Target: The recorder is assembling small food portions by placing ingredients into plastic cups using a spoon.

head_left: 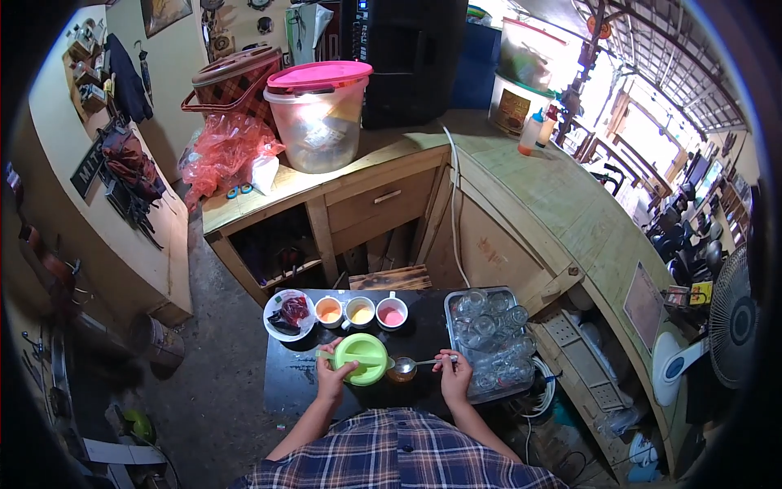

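Observation:
My left hand (330, 380) is closed around a light green pitcher (362, 371) with a green lid, at the near middle of the black table (281, 371). Its right side comes close to the bowl of a metal spoon (425, 362). My right hand (455, 378) pinches the spoon's handle from the right. The spoon's bowl is over a small glass (401, 376) with something brownish in it; whether liquid runs from the pitcher is too small to tell. Behind the pitcher stand an orange-filled cup (329, 311), a yellow-filled cup (359, 311) and a pink-filled cup (391, 313).
A white bowl (274, 327) with dark red plastic bags sits left of the cups. On the right, a clear tray (450, 303) holds several glass jars. Wooden counters (521, 179) wrap behind and right, with a pink-lidded bucket (318, 122) and a white fan (669, 371).

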Motion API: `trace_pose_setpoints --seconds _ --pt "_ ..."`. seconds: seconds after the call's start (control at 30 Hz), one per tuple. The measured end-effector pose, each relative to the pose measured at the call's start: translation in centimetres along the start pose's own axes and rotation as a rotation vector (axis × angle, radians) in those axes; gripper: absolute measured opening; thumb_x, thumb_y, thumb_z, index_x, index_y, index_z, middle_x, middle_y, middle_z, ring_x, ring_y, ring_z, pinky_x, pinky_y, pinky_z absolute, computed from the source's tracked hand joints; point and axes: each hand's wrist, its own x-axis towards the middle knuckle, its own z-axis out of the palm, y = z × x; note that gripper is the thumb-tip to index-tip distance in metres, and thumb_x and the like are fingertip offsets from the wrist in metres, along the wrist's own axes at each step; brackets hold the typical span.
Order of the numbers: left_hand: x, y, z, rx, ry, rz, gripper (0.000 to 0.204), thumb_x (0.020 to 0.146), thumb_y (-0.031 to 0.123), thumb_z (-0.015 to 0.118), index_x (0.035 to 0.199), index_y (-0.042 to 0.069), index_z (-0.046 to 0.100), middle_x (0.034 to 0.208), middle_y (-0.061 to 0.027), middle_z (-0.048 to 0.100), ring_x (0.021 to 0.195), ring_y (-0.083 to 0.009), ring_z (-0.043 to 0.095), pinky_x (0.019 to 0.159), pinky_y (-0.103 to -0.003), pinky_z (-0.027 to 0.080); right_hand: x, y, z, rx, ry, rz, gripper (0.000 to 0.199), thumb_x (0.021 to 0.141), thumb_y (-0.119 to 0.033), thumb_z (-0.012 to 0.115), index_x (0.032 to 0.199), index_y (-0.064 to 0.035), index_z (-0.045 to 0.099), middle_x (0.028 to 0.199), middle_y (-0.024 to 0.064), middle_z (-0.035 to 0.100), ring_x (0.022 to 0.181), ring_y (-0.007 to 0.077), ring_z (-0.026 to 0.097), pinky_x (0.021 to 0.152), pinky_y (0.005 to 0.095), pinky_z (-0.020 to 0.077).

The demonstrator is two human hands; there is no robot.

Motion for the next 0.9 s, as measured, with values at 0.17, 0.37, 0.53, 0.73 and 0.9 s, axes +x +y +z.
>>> trace_pose_setpoints --seconds 0.17,0.37,0.53,0.73,0.9 --pt "-0.3 0.2 0.3 0.003 0.0 0.003 0.06 0.064 -0.006 0.078 0.102 0.012 0.036 0.13 -0.0151 0.047 0.121 -0.0246 0.047 0.103 -0.039 0.042 0.2 0.5 -0.1 0.01 -0.004 0.02 0.014 0.096 -0.009 0.053 0.103 0.0019 0.06 0.087 0.011 0.066 0.065 0.0116 0.061 0.06 0.0241 0.0509" --pt "-0.7 0.4 0.7 0.039 0.026 -0.029 0.061 0.063 -0.006 0.079 0.102 0.012 0.036 0.131 -0.0142 0.046 0.122 -0.025 0.047 0.104 -0.04 0.042 0.3 0.8 -0.2 0.014 -0.001 0.035 0.014 0.096 -0.009 0.053 0.102 0.0009 0.06 0.086 0.0105 0.066 0.065 0.0117 0.061 0.06 0.0241 0.0506" --pt "-0.9 0.4 1.0 0.123 0.024 0.017 0.062 0.063 -0.008 0.076 0.107 0.012 0.037 0.133 -0.013 0.045 0.123 -0.0248 0.046 0.104 -0.039 0.041 0.3 0.7 -0.1 0.033 -0.006 0.063 0.013 0.096 -0.009 0.053 0.101 0.0008 0.061 0.086 0.0099 0.066 0.065 0.0118 0.061 0.06 0.0244 0.0508" --pt "-1.0 0.6 1.3 0.123 0.024 0.004 0.061 0.063 -0.007 0.076 0.106 0.012 0.037 0.133 -0.0123 0.045 0.122 -0.0244 0.048 0.104 -0.039 0.042 0.3 0.9 -0.2 0.055 -0.009 0.061 0.014 0.096 -0.009 0.052 0.101 0.001 0.061 0.086 0.01 0.066 0.064 0.0118 0.061 0.06 0.0244 0.0511" --pt "-0.9 0.1 1.3 0.131 0.03 0.003 0.061 0.062 -0.007 0.079 0.1 0.012 0.037 0.132 -0.0136 0.044 0.124 -0.0246 0.044 0.104 -0.04 0.041 0.4 1.1 -0.3 0.058 -0.012 0.052 0.014 0.097 -0.009 0.053 0.101 0.0013 0.061 0.086 0.01 0.066 0.064 0.0118 0.061 0.06 0.0245 0.0513"
